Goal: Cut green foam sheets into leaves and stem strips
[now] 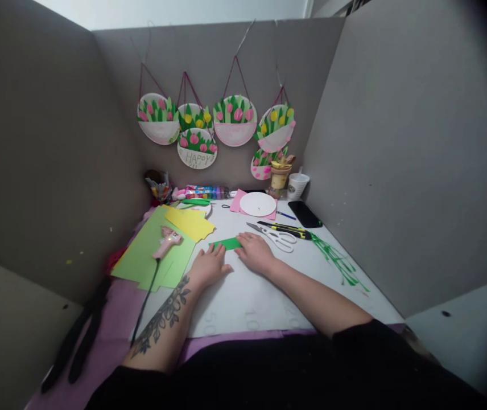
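Note:
A strip of green paper lies on the white table sheet between my two hands. My left hand rests on its left end, fingers stretched out and thumb apart. On the right end lies my right hand, flat with the fingers extended. White-handled scissors lie just beyond my right hand, blades pointing left, beside a black and yellow utility knife. To the left of my left hand, a pink glue gun rests on light green paper sheets, next to yellow paper.
Thin green paper scraps and a black phone lie at the right. A white paper disc on pink paper sits at the back, near a white cup. Paper-plate flower baskets hang on the grey back panel. Side panels enclose the table.

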`<state>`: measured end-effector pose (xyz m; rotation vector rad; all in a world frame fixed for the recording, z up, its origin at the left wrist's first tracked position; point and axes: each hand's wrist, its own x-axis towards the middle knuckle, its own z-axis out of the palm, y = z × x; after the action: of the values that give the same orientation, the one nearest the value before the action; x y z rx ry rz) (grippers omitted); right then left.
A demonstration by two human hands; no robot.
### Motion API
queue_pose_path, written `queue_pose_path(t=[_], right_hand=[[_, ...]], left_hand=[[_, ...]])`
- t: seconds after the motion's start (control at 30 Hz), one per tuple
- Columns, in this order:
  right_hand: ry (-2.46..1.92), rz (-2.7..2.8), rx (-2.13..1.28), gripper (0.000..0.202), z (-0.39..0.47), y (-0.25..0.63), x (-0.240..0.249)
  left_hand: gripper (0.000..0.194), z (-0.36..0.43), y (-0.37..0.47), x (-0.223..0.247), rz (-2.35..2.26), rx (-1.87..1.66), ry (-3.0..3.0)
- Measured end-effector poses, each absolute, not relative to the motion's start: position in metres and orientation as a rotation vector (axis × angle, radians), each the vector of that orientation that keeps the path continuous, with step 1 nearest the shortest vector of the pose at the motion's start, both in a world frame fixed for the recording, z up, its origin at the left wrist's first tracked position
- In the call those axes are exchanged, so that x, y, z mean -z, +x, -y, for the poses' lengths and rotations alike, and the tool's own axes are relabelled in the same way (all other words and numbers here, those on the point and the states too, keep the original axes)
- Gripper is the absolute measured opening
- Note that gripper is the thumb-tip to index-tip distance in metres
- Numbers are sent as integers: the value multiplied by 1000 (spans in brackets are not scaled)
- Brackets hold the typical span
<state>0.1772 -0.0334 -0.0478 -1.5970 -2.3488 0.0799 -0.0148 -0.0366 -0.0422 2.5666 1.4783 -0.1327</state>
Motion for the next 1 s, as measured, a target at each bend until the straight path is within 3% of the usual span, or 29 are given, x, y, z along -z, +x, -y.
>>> queue_pose_path(t=[0.17, 0.4, 0.47, 0.57, 0.7, 0.8, 1.0], right_hand=[[-1258, 2634, -375, 65, 32, 159, 58], [-1585, 2633, -403, 81, 30, 180, 67], [-1689, 2597, -393, 85, 31, 187, 68], [-1746, 2579, -413, 91, 32, 191, 70], [-1753, 2561, -438, 93, 31, 190, 71], [-1748, 2549, -445, 93, 32, 189, 70], [-1756, 2525, -485, 95, 34, 189, 67]], left_hand=[[65, 36, -18, 43, -1441, 100, 2561], [65, 36, -19, 41, -1441, 95, 2536], [57, 34, -19, 41, -1439, 17, 2542], [27, 33, -17, 42, -1430, -396, 2510], [6, 35, -12, 41, -1383, -1417, 2173], [20, 41, -10, 41, -1086, -1894, 1985], [33, 48, -5, 37, -702, -2089, 2007]])
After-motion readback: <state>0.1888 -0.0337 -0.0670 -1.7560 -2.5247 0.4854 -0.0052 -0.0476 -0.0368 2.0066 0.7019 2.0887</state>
